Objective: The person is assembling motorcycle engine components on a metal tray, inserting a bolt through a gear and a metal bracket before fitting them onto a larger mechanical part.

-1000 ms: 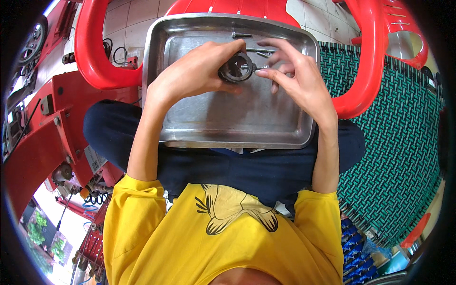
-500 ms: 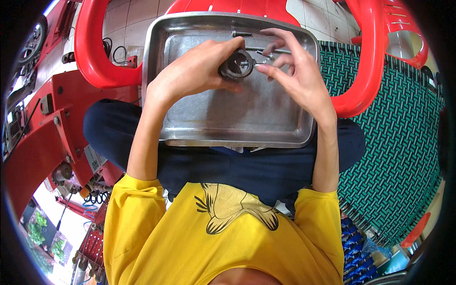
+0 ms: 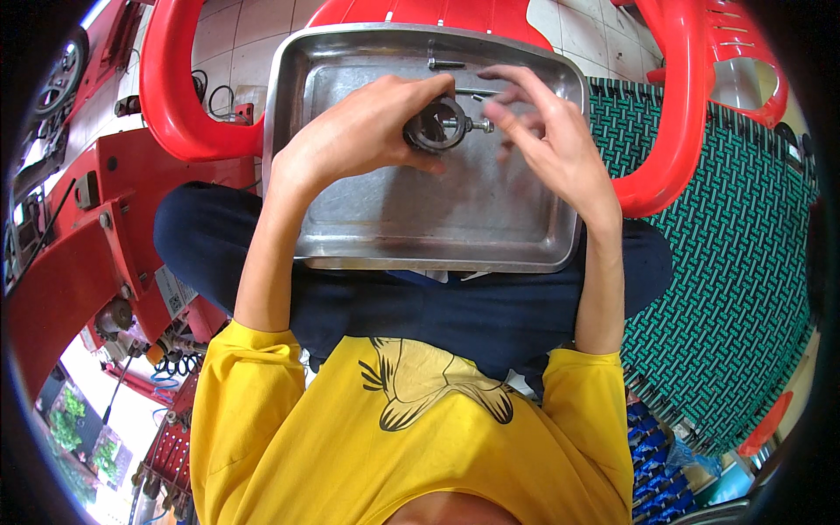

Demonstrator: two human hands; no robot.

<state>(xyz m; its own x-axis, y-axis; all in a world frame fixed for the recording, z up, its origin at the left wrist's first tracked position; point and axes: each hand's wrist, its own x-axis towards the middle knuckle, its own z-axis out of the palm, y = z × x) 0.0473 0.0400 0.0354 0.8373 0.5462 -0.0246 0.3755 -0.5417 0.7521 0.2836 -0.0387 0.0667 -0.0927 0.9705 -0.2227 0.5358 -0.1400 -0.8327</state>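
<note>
My left hand (image 3: 367,122) is closed around a dark, ring-shaped metal part (image 3: 440,140), whose round opening faces up toward me. A silvery bolt (image 3: 479,126) sticks out of the ring's right side, its head outward; part of its shank shows inside the opening. Just right of the bolt head, my right hand (image 3: 547,131) is open, thumb and fingers apart, the lower fingertips smeared by motion. Both hands are over a shallow metal tray (image 3: 420,236) at my lap. A loose bolt (image 3: 446,64) lies near its far wall, and a thin rod (image 3: 477,92) is partly behind my right fingers.
Behind the tray stands a red plastic chair (image 3: 665,166), its arms curving round both sides. Red machinery (image 3: 79,254) fills the left side. On the right is a green and black woven surface (image 3: 717,280), with another red chair (image 3: 744,52) beyond it.
My right thumb and fingers have come off the bolt and spread apart, leaving its head exposed. My left hand and the ring-shaped part have hardly moved.
</note>
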